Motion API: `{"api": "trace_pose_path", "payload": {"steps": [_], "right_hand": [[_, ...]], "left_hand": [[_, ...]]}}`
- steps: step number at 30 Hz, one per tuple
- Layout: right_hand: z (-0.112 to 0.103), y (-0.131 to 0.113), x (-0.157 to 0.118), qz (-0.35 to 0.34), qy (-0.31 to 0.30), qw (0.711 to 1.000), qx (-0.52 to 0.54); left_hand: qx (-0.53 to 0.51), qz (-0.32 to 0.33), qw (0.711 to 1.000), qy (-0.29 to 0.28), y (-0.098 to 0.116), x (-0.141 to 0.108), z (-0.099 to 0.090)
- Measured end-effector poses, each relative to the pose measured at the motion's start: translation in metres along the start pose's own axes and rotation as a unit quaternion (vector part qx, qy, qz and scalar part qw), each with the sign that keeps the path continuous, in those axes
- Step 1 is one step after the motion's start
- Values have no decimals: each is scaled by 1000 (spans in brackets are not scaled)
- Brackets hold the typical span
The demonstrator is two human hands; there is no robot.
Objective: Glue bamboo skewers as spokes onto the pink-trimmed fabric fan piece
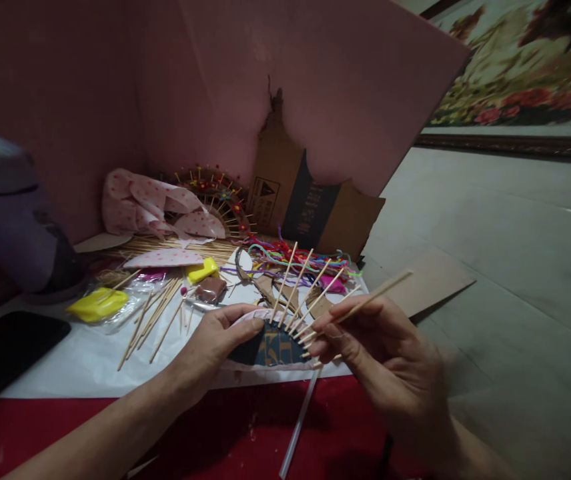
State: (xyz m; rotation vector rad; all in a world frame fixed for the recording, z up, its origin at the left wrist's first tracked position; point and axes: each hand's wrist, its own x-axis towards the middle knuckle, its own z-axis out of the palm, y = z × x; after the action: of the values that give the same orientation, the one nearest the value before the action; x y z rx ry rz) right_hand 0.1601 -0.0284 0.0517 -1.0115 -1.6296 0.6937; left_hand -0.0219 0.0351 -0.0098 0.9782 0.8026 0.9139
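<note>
My left hand [223, 340] grips a rounded cardboard piece [270, 348], thumb on top near its upper edge. The piece has a dark printed face and a pale fabric rim. Several wooden sticks [290, 283] fan out from its curved edge. My right hand [385, 353] is closed, pinching another wooden stick [378, 290] between thumb and fingers, close to the right end of the fan. The fingers hide part of the curved edge there. Below the piece, a translucent rod [298, 427] extends over the red surface.
Loose wooden sticks [153, 320], yellow clay packs [98, 305], brown clay [210, 290] and colourful pipe cleaners [290, 257] lie on the white sheet [80, 370]. Cut cardboard [278, 173] and a decorated stick fan [225, 193] lean behind. A black phone [15, 353] is at left.
</note>
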Motion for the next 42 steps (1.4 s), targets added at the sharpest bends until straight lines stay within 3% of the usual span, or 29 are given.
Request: {"api": "trace_pose_path", "payload": {"steps": [4, 8, 12, 19, 21, 23, 25, 28, 34, 39, 42], "right_hand": [[3, 5, 4, 19, 47, 999, -3], [-4, 6, 9, 0, 31, 998, -56], [-11, 11, 20, -7, 36, 999, -16], [-23, 12, 37, -22, 199, 978, 55], [-15, 14, 30, 29, 152, 984, 89], [0, 20, 19, 130, 0, 983, 127], [17, 30, 8, 217, -76, 960, 158], [37, 48, -2, 290, -51, 931, 217], [58, 64, 4, 272, -21, 925, 264], [60, 62, 10, 281, 20, 910, 305], [54, 61, 11, 288, 6, 901, 326]], "left_hand": [[-11, 0, 1000, 9, -4, 2, -2], [-31, -9, 999, -22, -2, 0, -1], [-42, -18, 999, -27, 1, -3, 1], [-39, 4, 999, -4, 0, -2, 3], [-38, 35, 998, 30, -1, 0, 1], [-54, 60, 995, 59, -1, 2, -1], [-75, 77, 992, 72, 1, 4, -3], [-96, 107, 987, 76, 3, 3, -2], [-78, 145, 985, 45, -7, 3, 3], [-16, 147, 988, 37, -10, 0, 2], [22, 155, 986, 50, -4, -4, 1]]}}
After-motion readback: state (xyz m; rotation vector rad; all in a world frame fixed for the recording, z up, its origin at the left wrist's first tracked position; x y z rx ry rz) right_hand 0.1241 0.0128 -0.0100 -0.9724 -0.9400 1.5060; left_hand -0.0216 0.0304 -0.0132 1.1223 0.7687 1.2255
